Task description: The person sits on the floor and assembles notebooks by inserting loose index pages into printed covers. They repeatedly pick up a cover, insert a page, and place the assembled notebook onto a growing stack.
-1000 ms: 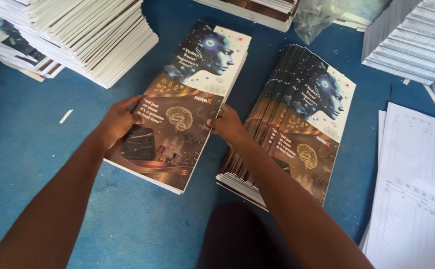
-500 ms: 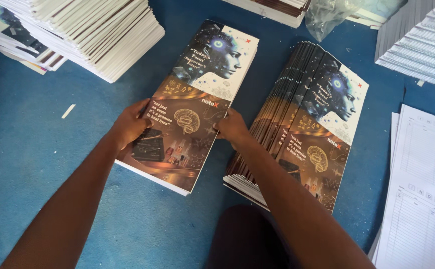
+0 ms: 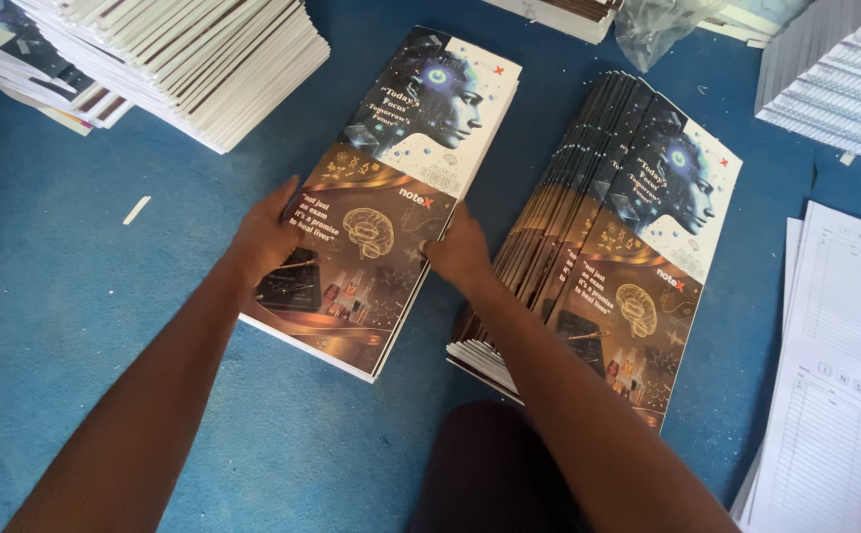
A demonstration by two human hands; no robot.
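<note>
The stack of notebooks (image 3: 391, 207) lies on the blue floor (image 3: 75, 296), its long axis running away from the person. The left hand (image 3: 264, 237) grasps its left long edge, the right hand (image 3: 458, 252) its right edge; a fanned pile of covers (image 3: 598, 247) lies just beside, to the right.

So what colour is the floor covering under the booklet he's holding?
Blue, seen in the head view: the floor covering under the booklet.
</note>
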